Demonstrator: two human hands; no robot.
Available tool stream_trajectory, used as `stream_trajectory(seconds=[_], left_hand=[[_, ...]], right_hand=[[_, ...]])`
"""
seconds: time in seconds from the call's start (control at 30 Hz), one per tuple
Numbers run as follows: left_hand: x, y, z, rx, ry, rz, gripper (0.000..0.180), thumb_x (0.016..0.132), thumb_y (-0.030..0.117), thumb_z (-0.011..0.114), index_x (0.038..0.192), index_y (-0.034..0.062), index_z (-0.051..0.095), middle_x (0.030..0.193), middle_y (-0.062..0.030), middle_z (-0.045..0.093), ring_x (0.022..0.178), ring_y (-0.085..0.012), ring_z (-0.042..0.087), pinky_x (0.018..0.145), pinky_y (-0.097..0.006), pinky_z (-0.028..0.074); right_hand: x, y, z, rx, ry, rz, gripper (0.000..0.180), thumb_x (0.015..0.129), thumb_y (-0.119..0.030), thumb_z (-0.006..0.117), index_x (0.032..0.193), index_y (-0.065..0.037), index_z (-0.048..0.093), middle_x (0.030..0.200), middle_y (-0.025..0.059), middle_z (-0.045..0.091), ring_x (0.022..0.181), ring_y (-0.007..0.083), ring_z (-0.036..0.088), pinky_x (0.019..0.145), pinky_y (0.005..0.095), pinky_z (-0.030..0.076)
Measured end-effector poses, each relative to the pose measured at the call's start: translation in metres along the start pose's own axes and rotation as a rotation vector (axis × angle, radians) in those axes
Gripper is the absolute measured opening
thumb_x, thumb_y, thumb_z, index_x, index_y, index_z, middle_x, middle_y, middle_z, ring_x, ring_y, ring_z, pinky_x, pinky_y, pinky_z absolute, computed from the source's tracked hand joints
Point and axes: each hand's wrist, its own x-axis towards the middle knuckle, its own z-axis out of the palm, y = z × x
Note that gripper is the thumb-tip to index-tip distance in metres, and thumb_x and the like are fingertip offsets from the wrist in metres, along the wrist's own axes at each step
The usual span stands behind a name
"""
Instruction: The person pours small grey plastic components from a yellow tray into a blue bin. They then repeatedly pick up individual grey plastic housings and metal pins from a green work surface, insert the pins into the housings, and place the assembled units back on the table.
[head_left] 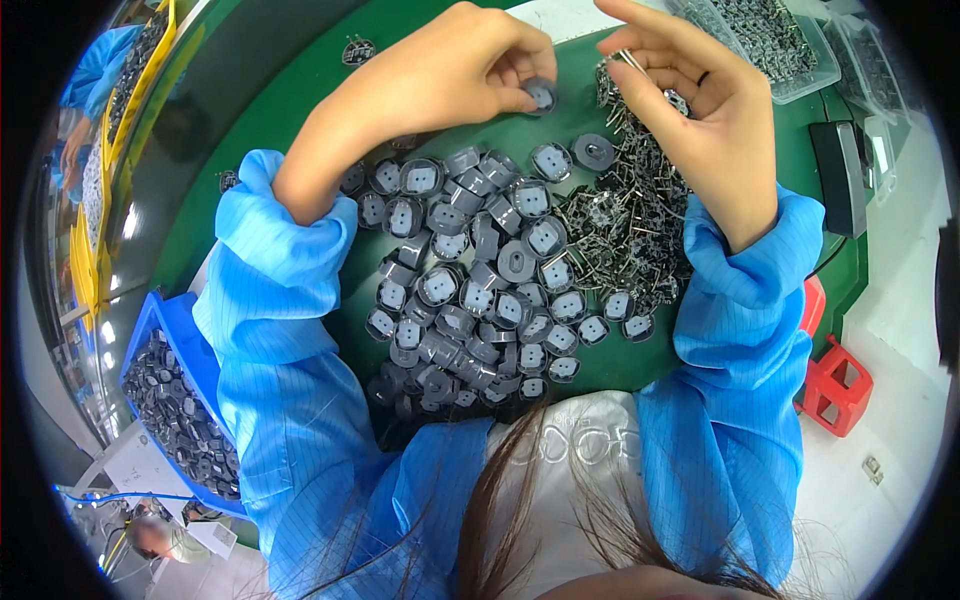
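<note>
My left hand (430,80) pinches a round grey plastic cap (541,96) between thumb and fingertips, its pale face with small holes turned up. Across from it, my right hand (725,130) has thumb and forefinger closed on a small part with thin metal pins (626,60); its other fingers are loosely curled. Below my hands a heap of similar grey caps (517,262) covers the middle of the green table (600,375). Against its right side lies a tangled pile of metal-pinned parts (640,230), beneath my right hand.
At left, a blue bin (208,340) holds many dark grey parts. A clear plastic box (815,85) of metal parts stands far right, near a black box-shaped device (840,180). A red plastic stool (838,388) is on the floor. Another person's blue sleeve (100,60) shows upper left.
</note>
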Motion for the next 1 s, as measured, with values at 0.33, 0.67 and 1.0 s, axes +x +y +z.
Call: stream_trajectory(seconds=[0.33, 0.67, 1.0], left_hand=[[0.007, 0.016, 0.006, -0.813, -0.031, -0.02, 0.027, 0.098, 0.012, 0.069, 0.12, -0.0031, 0.067, 0.117, -0.0116, 0.067, 0.107, -0.0174, 0.065, 0.088, -0.03, 0.056], [-0.005, 0.046, -0.01, -0.858, 0.061, -0.174, 0.05, 0.086, -0.003, 0.079, 0.134, -0.0054, 0.064, 0.114, -0.0155, 0.073, 0.095, -0.0117, 0.07, 0.08, -0.021, 0.057], [-0.005, 0.052, 0.002, -0.579, 0.329, -0.101, 0.029, 0.079, -0.006, 0.083, 0.103, -0.006, 0.068, 0.092, -0.0096, 0.075, 0.085, -0.0086, 0.071, 0.074, -0.021, 0.059]], right_hand=[[0.001, -0.005, 0.009, -0.157, 0.055, -0.183, 0.014, 0.087, 0.009, 0.073, 0.1, 0.005, 0.077, 0.099, 0.0102, 0.073, 0.085, 0.0148, 0.07, 0.077, 0.0251, 0.057], [0.0, -0.036, 0.006, -0.121, 0.183, -0.061, 0.021, 0.086, 0.01, 0.075, 0.106, 0.005, 0.073, 0.096, 0.0125, 0.076, 0.092, 0.0191, 0.075, 0.083, 0.0283, 0.06], [-0.001, -0.022, 0.01, -0.247, 0.232, -0.171, 0.012, 0.083, 0.008, 0.078, 0.095, 0.005, 0.078, 0.09, 0.0104, 0.077, 0.083, 0.0169, 0.075, 0.074, 0.0263, 0.059]])
